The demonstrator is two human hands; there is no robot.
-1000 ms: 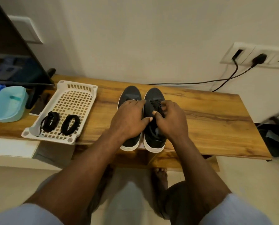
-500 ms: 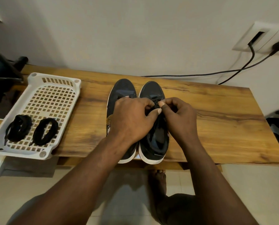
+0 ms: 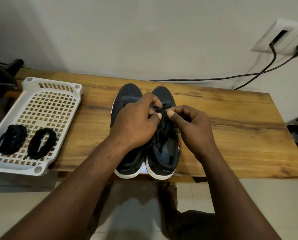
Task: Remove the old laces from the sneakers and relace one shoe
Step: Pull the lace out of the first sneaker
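Head view, left hand [image 3: 136, 123] and right hand [image 3: 196, 129] pinching lace [image 3: 163, 110], sneaker [image 3: 163, 95] beneath

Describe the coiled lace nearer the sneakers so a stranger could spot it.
On the wooden table, a white perforated tray sits at the left end. Two coiled black laces lie at its near end. Yours is the right-hand coil, the one closer to the sneakers than its neighbour.
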